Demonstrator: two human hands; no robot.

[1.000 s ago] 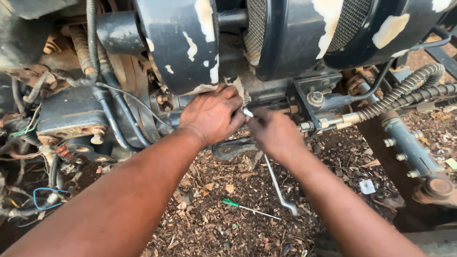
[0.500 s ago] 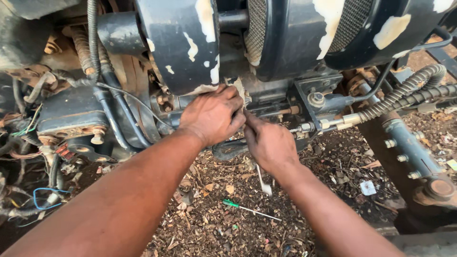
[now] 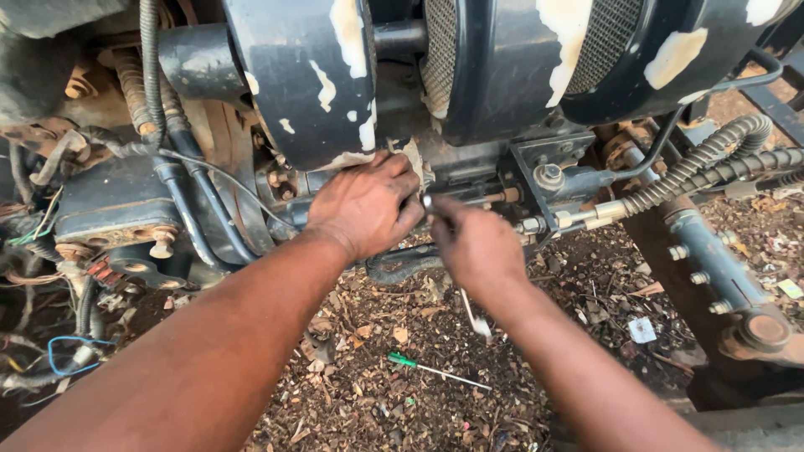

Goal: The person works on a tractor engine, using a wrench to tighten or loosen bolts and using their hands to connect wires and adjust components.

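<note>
Presently right hand [image 3: 476,247] fingers closed around slim silver steel wrench [image 3: 477,318], long axis running down-and-toward the person from the fitting; left hand [image 3: 364,205], fingers curled, presses machine just beside it.

Outdoor repair yard: old engine [image 3: 318,75], hoses [image 3: 703,159], dirt [image 3: 402,368].

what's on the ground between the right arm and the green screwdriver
In the head view, only wood chips and dry leaf litter lie between the right arm and the green screwdriver; no other tool.
</note>
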